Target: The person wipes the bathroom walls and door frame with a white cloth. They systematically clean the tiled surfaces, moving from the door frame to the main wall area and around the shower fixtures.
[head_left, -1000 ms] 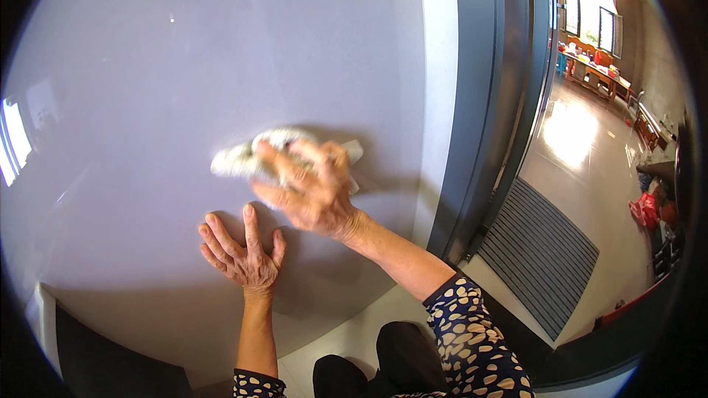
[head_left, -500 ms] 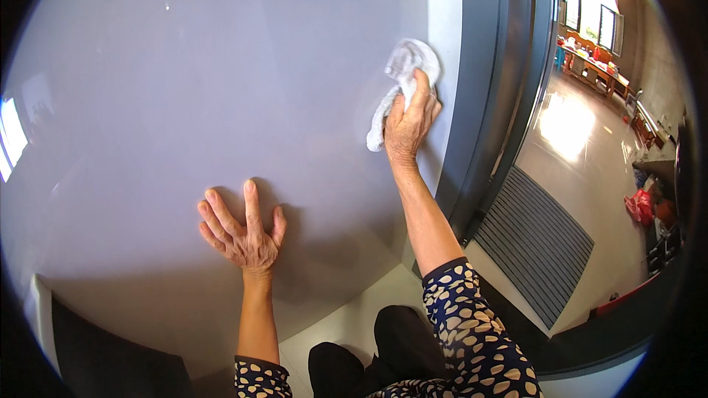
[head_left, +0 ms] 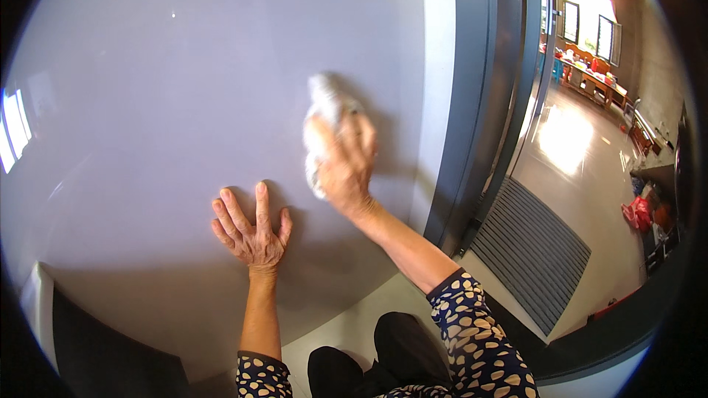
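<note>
A smooth, glossy pale grey panel (head_left: 221,74) stands before me and fills most of the view. Against its lower middle part my left hand (head_left: 254,236) lies flat, fingers spread, holding nothing. My right hand (head_left: 345,158), blurred by motion, grips a white cloth (head_left: 324,92) and presses it to the panel, up and to the right of the left hand. Part of the cloth sticks out above the fingers, and another part hangs below along the hand's left side. The palm hides the rest of it.
A dark grey door frame (head_left: 472,88) runs along the panel's right side. Past it lie a ribbed grey mat (head_left: 532,250), a shiny floor (head_left: 608,199), a red plastic bag (head_left: 638,212) and a far table (head_left: 594,77) with things on it. A dark piece (head_left: 110,346) stands at lower left.
My right hand has swept left and down across the panel with the cloth, away from the door frame. My left hand stays flat on the panel; the view has shifted slightly.
</note>
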The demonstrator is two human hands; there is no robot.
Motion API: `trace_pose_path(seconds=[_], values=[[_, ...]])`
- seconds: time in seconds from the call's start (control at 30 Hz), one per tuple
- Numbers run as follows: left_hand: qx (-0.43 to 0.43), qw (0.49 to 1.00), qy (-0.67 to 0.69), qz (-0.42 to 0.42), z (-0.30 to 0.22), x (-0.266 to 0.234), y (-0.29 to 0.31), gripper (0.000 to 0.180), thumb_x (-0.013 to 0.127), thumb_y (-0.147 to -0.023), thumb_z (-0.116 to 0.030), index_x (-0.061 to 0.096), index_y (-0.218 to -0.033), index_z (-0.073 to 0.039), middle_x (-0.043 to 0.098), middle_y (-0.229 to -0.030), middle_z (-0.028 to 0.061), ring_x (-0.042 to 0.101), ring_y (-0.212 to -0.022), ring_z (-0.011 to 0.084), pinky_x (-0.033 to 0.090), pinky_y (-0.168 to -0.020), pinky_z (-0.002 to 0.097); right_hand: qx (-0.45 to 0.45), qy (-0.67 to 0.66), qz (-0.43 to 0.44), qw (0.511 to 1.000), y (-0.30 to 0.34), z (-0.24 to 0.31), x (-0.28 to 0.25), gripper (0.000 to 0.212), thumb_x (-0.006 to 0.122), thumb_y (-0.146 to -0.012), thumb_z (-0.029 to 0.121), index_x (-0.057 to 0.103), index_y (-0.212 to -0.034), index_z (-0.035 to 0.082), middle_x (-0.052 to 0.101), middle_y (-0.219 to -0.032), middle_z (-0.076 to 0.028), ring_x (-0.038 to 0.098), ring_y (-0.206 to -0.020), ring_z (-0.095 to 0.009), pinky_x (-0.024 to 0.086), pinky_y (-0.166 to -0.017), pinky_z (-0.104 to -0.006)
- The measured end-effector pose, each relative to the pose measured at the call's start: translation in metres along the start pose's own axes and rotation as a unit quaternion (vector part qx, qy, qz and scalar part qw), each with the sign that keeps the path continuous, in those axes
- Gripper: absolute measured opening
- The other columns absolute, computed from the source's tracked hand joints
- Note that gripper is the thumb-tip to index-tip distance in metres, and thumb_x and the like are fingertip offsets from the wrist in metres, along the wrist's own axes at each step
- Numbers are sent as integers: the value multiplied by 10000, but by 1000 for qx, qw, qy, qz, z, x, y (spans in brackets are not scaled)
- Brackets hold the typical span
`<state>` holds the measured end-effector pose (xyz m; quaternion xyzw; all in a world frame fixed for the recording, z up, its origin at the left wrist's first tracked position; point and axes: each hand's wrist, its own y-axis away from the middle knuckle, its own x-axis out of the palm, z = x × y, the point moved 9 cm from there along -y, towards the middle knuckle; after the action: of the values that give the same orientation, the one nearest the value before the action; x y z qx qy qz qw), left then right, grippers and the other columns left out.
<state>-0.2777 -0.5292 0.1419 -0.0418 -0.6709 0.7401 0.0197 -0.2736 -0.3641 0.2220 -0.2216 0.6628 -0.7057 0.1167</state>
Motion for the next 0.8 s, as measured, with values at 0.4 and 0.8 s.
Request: trace_pose_path(seconds=[0.4,0.8], values=[[16,1000,-24,-7,2,-4,0,543,443,-874,-526,525,-1303,-204,312,-1436,248,262,-1356,374,132,-1111,473,-94,47,-70,992,-112,-48,12,496,632,-706,-28,632,-1154,187,592,-1087,-184,521,-954,-337,476,-811,-423],[5,1000,-1,10,-1,2,2,553,481,-855,-519,519,-1309,-206,300,-1445,240,250,-1360,378,134,-1107,485,-226,-78,-46,970,-97,97,39,320,582,-818,92,647,-1108,209,564,-1207,-128,492,-918,-254,462,-760,-357]])
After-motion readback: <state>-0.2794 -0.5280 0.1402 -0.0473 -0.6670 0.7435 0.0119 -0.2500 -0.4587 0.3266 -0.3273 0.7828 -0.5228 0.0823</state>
